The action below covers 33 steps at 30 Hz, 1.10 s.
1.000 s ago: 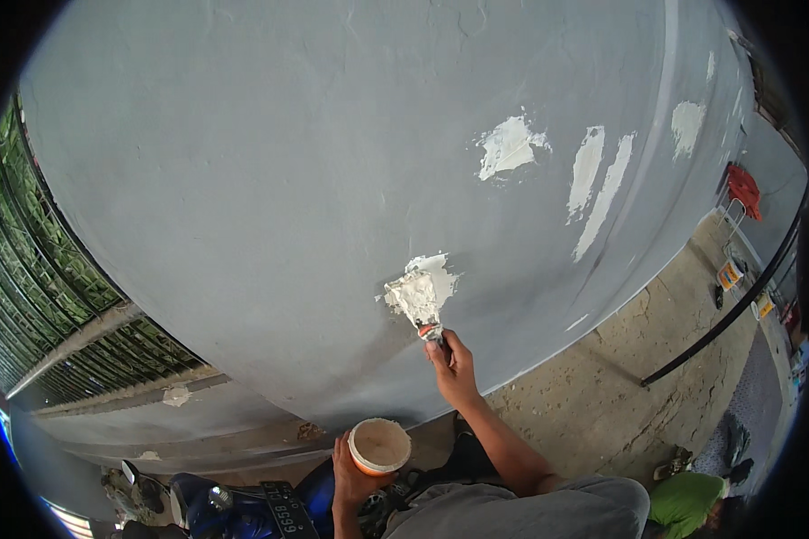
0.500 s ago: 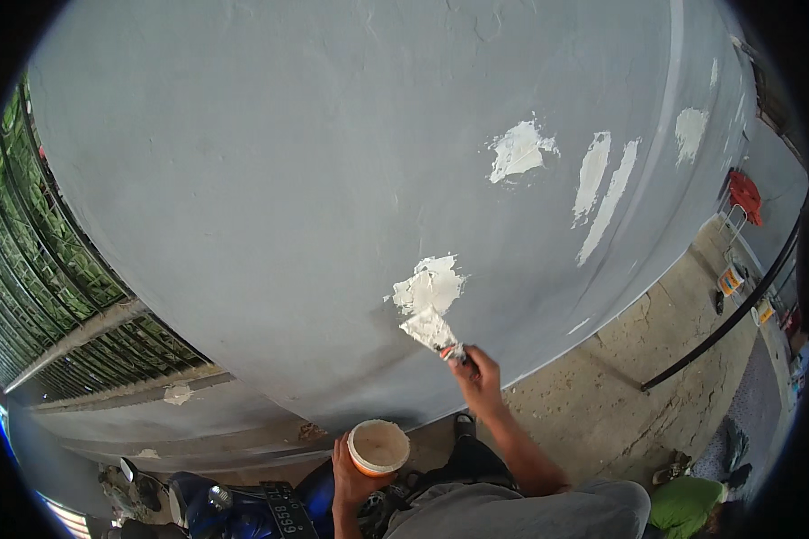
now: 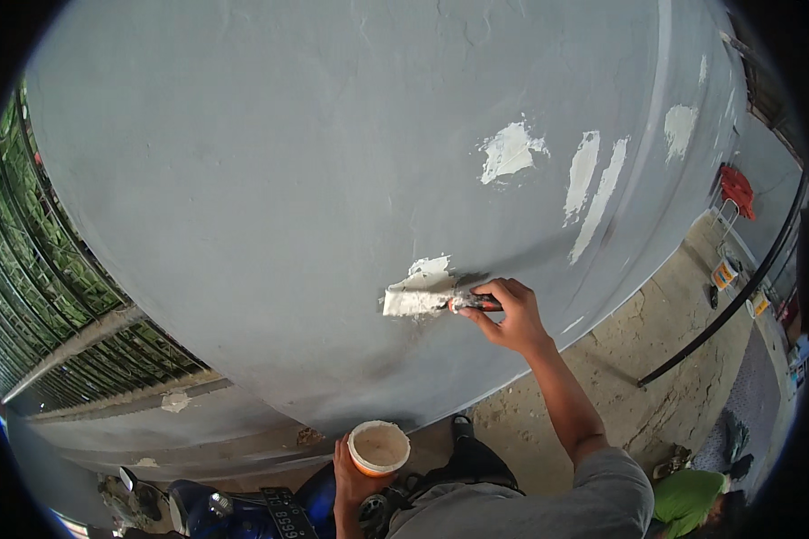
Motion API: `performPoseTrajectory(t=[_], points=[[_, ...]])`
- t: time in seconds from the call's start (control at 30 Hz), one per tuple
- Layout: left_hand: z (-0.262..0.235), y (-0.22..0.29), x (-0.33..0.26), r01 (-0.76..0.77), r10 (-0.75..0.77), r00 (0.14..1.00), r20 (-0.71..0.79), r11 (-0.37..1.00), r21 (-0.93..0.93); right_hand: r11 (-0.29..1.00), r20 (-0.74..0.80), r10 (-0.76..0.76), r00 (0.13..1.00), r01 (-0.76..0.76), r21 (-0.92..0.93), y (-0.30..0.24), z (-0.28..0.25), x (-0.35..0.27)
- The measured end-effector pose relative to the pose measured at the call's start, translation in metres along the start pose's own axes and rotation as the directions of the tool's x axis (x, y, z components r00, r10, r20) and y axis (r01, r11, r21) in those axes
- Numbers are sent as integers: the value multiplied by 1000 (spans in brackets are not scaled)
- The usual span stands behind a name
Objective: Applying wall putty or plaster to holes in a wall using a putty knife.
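The right hand (image 3: 512,316) has its grip closed on the dark, red-marked handle of a putty knife (image 3: 427,301). The blade lies nearly level, pointing to the person's left, its flat face pressed against the grey wall (image 3: 270,180). White filler coats the blade and joins a fresh white patch (image 3: 430,267) on the wall just above it.

The left hand (image 3: 351,476), low in the view, has its grip closed around a small orange tub (image 3: 378,448) held upright; the tub is open-topped and holds pale filler. Tub and knife are well apart.

Further dried white filler patches (image 3: 511,151) sit on the wall above and to the right of the knife. A green fence (image 3: 27,296) adjoins the wall at the left. A concrete floor (image 3: 665,377) runs along the right side, with a black hose (image 3: 737,296) lying across it. Part of a blue motorcycle (image 3: 243,508) shows at the lower edge beside the left hand.
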State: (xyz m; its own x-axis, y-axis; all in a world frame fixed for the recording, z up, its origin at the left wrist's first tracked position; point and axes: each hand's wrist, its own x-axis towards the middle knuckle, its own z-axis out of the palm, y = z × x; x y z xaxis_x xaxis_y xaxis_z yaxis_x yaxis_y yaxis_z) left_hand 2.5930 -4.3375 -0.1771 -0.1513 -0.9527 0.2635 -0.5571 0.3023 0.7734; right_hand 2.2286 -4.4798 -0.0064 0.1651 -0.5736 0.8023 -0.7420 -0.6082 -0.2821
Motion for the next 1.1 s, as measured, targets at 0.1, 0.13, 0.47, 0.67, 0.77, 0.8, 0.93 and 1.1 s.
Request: performPoseTrajectory(t=[0.1, 0.13, 0.47, 0.67, 0.77, 0.8, 0.93, 1.1], points=[[1, 9, 6, -9, 9, 1000, 8, 1000, -3, 998, -71, 62, 996, -62, -1, 14, 0, -4], [-2, 11, 8, -9, 9, 1000, 6, 1000, -2, 998, -71, 61, 996, -61, 1, 19, -1, -10], [-5, 5, 7, -15, 15, 1000, -4, 1000, -2, 591, -21, 667, 745, -512, 624, -24, 51, -118], [-6, -4, -3, 47, -46, 999, -20, 999, 18, 143, 393, 630, 670, -598, 789, -73, 56, -121], [-12, 3, 10, -1, 3, 998, -67, 999, 34, -127, 607, 405, 684, -615, 778, -79, 61, -130], [-14, 7, 14, -63, 67, 991, -112, 997, 41, -138, 625, 401, 670, -630, 764, -81, 60, -134], [-33, 26, 40, -76, 90, 987, -130, 991, 109, -269, 780, 270, 564, -734, 624, -89, 55, -133], [-41, 32, 54, -121, 142, 977, -157, 983, 140, -238, 862, 123, 492, -829, 507, -99, 68, -155]])
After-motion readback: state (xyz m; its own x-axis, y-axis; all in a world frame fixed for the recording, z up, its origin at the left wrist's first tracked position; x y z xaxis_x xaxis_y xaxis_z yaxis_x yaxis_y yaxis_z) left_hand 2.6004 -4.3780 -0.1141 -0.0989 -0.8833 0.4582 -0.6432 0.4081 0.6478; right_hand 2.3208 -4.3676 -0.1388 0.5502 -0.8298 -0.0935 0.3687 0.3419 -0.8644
